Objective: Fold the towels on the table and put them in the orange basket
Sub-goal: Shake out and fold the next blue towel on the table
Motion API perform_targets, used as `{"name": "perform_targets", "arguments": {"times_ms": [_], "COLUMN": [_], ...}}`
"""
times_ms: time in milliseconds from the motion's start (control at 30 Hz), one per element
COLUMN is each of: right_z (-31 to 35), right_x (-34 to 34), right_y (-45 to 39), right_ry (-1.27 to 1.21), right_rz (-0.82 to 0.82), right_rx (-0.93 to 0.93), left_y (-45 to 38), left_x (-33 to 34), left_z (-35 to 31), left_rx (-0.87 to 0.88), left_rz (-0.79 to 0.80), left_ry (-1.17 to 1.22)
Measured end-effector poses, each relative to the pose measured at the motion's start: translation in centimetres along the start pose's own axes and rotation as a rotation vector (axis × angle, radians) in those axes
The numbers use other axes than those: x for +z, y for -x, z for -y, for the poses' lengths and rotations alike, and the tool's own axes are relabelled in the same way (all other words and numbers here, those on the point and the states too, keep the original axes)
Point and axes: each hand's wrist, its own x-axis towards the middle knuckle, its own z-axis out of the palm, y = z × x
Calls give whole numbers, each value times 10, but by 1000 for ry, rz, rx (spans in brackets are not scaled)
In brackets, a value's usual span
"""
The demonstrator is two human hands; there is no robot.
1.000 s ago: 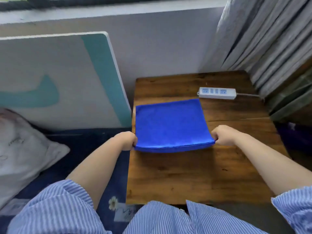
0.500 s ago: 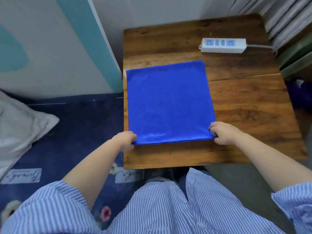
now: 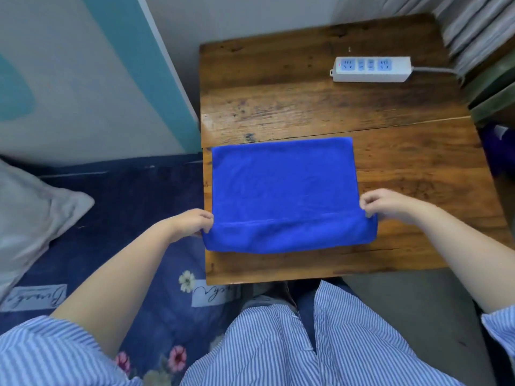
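A bright blue towel (image 3: 284,185) lies on the wooden table (image 3: 320,107), with its near part doubled over into a rounded fold along the front. My left hand (image 3: 195,221) pinches the towel's near left corner at the table's left edge. My right hand (image 3: 386,203) pinches the near right corner, lifted slightly off the table. The orange basket is not in view.
A white power strip (image 3: 372,69) with its cable lies at the table's far right. A white and teal board (image 3: 97,79) leans against the wall on the left. A dark blue floral bedsheet (image 3: 125,218) and a pillow (image 3: 30,218) lie left of the table. Curtains (image 3: 479,20) hang at the far right.
Both hands have brought the towel's near edge up and over towards the far side, so the towel looks shorter. The camera has tilted further down.
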Motion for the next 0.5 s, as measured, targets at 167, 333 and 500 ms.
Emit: {"name": "perform_targets", "arguments": {"times_ms": [167,333,500], "right_z": [31,42,42], "right_x": [-29,-34,-42], "right_y": [-20,-55,-88], "right_ry": [-304,-440,-452], "right_rz": [-309,-540,-618], "right_rx": [-201,-235,-216], "left_y": [-11,-46,-86], "left_x": [-36,-58,-63], "left_z": [-27,-47,-61], "left_rx": [139,208,209], "left_rz": [-173,-292,-351], "left_ry": [325,469,576]}}
